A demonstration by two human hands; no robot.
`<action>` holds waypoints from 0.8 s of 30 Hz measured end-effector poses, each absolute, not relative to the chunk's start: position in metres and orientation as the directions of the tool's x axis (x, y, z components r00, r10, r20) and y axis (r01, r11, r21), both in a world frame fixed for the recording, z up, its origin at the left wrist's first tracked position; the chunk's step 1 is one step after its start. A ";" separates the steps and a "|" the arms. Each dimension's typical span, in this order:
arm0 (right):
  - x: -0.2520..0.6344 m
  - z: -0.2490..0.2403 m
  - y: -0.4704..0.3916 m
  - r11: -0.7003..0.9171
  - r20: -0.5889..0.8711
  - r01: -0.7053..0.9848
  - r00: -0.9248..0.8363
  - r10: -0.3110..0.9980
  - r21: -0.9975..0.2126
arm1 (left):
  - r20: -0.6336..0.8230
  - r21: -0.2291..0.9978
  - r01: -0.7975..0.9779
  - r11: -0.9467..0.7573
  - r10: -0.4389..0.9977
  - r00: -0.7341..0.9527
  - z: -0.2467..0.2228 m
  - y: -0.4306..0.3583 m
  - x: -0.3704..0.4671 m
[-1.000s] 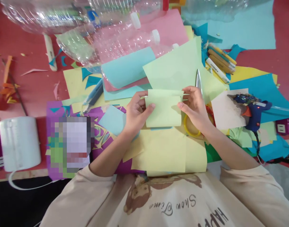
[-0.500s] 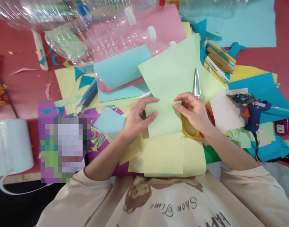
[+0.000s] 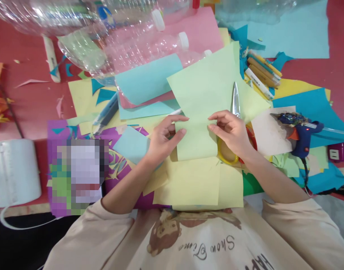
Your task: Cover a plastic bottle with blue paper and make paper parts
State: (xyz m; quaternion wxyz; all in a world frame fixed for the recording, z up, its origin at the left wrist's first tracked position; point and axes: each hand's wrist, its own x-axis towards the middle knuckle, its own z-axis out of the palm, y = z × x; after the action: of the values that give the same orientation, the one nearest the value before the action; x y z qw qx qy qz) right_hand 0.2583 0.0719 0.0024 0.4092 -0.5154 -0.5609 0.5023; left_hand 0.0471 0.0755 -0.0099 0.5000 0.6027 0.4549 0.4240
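A light green sheet of paper (image 3: pixel 208 82) lies in the middle, with a straight line across it level with my fingertips. My left hand (image 3: pixel 167 140) is at the left edge of the sheet's lower part, thumb and fingers apart. Opposite it, my right hand (image 3: pixel 229 131) is at the right edge, its thumb and index finger also apart. Whether the fingertips press on the paper is hard to tell. Scissors (image 3: pixel 236 101) with yellow and red handles lie partly under my right hand. Pale yellow paper (image 3: pixel 193 183) lies nearest my body.
Clear plastic bottles (image 3: pixel 149 48) lie at the back left. A blue glue gun (image 3: pixel 302 138) rests at the right, its cord hanging down. Several markers (image 3: pixel 263 71) lie behind it. A blurred-out item (image 3: pixel 86 168) and a white box-like object (image 3: pixel 15 172) are at left.
The view has shifted slightly, so the tabletop things appear a little further right. My hands keep nearly the same pose around the green sheet.
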 end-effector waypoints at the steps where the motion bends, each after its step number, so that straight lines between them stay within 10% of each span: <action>1: 0.258 0.002 0.072 -0.036 -0.059 0.170 -0.133 0.989 -0.985 | 0.061 0.988 0.125 -0.091 0.973 0.222 -0.010 0.076 0.047; 24: 0.260 0.002 0.072 -0.037 -0.061 0.198 -0.115 0.991 -0.979 | 0.052 0.993 0.095 -0.074 0.976 0.213 -0.009 0.076 0.048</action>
State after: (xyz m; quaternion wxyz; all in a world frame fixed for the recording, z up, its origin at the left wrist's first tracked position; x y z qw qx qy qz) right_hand 0.2598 0.0718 0.0019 0.4048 -0.5279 -0.5635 0.4899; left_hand 0.0480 0.0763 -0.0087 0.5076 0.5909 0.4532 0.4335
